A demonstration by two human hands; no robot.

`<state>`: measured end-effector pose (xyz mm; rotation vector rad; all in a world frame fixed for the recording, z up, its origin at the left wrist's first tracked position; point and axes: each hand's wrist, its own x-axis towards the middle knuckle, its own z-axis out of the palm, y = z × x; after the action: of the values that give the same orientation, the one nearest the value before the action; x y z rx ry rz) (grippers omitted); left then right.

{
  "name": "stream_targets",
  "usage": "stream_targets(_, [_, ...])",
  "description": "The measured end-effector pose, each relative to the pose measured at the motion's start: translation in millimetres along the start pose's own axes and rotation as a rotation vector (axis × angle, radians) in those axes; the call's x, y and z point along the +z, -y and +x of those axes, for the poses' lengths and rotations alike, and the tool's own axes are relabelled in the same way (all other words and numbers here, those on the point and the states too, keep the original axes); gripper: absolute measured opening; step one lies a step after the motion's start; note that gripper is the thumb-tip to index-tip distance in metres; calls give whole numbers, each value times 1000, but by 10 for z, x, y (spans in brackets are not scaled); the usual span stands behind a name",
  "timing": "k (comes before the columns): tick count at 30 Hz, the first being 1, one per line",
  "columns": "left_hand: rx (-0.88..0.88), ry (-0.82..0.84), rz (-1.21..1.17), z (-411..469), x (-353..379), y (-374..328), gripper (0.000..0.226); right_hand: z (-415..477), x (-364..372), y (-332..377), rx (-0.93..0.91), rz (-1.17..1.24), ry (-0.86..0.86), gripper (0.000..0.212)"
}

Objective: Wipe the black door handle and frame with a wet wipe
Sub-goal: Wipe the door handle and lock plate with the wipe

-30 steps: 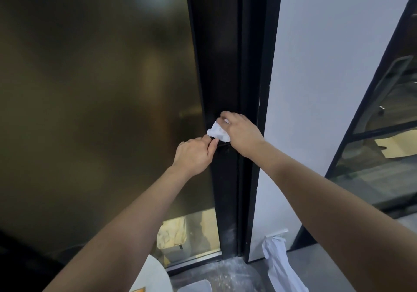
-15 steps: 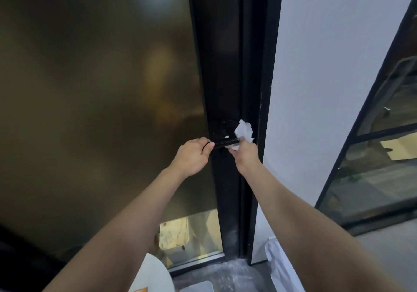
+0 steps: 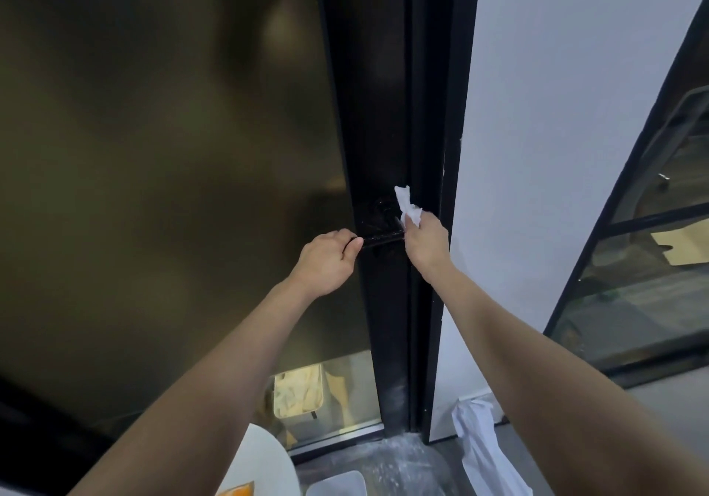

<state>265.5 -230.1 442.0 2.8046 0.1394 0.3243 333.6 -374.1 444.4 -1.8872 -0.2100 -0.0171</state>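
While the left hand has kept its closed grip on the free end of the black handle throughout the last second, the right hand has slid off the top of the lever to its 3 o'clock end, by the door edge. It is closed around the wet wipe, whose loose corner now sticks up toward 12 o'clock, clear of the metal. I judge the top of the lever has had its pass and the wiping is moving on to the pivot end or the frame just beyond.

At the 6 o'clock edge a white round surface and something orange are cut off by the picture. A crumpled white sheet lies on the floor at about 5 o'clock.

Farther in, the round base of the handle is black on black and hard to separate from the door. Whether the wipe touches the handle underneath the right fingers is hidden. The glass panel at 9 o'clock shows only murky reflections.
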Motion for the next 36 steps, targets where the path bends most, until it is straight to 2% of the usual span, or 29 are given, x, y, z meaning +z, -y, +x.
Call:
stream_targets(3, [4,-7,-13,9,2,1,37,98,53,100,-304,-232,6,33])
stream_targets(6, [6,3,-27,0,6,-7,37,207,101,200,-377,-543,-9,32])
stream_targets(9, [17,11,-37,-10,-10,3,37,268,42,205,-498,-801,55,37])
stream_targets(13, [24,17,-45,5,-3,38,37,345,-123,165,-516,-932,53,40])
stream_targets(18, [20,-11,-34,5,26,80,36,406,-70,117,-525,-873,106,35])
stream_targets(20, [22,-24,-33,3,22,86,35,376,-106,94,-556,-798,220,38])
stream_targets(22, [30,-29,-46,-2,20,65,34,268,-159,92,-515,-598,343,39])
stream_targets(23, [28,-38,-82,-19,20,53,32,170,-175,78,-465,-456,335,33])
stream_targets(25, [-5,-147,-299,-65,29,50,27,-11,-137,-57,-290,-201,167,24])
stream_targets(27, [-185,-418,-675,-132,76,40,23,-124,-81,-290,-67,-87,30,22])
stream_targets(29, [-580,-690,-1101,-199,169,26,22,-134,-46,-509,177,-4,62,22])
stream_targets(30, [-789,-732,-1283,-235,223,9,26,-126,-50,-576,290,85,101,25])
stream_targets(31, [-933,-668,-1384,-278,300,-6,30,-130,-51,-600,381,210,140,29])
stream_targets(32, [-998,-532,-1386,-318,382,-34,31,-129,-42,-614,442,333,180,33])
stream_targets(34, [-929,-229,-1279,-363,548,-140,21,-161,-2,-567,462,471,294,39])
stream_targets(36, [-789,-96,-1265,-347,644,-269,2,-195,63,-496,433,424,384,39])
